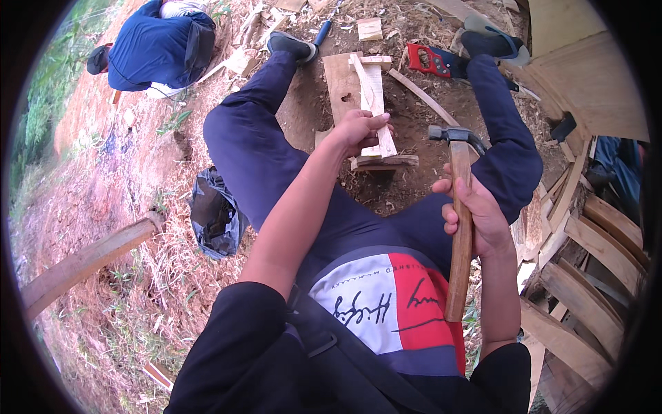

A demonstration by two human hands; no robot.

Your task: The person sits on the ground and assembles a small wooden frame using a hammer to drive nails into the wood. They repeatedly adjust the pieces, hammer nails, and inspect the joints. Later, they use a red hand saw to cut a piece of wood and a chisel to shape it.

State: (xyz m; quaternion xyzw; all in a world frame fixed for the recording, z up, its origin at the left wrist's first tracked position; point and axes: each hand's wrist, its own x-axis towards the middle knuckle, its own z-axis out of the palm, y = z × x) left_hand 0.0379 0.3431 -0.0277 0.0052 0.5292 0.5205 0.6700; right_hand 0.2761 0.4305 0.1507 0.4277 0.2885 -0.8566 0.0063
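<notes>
My right hand (pixel 487 215) is closed around the wooden handle of a claw hammer (pixel 460 265), upright in front of my right thigh with its metal head at the top. Between my knees, my left hand (pixel 357 130) grips a narrow pale wood strip (pixel 385 138) near its close end. The strip lies over a wider pale board, with a short crosspiece (pixel 376 61) at the far end. Beneath them is a wooden plank (pixel 338 83) with a small hole. Part of the strip is hidden by my fingers.
A red-handled saw (pixel 429 61) lies near my right foot, and a blue-handled tool (pixel 323 32) by my left foot. Curved wood pieces (pixel 586 303) are stacked at right. A black plastic bag (pixel 214 214) sits at left. Another person (pixel 160 45) bends at far left.
</notes>
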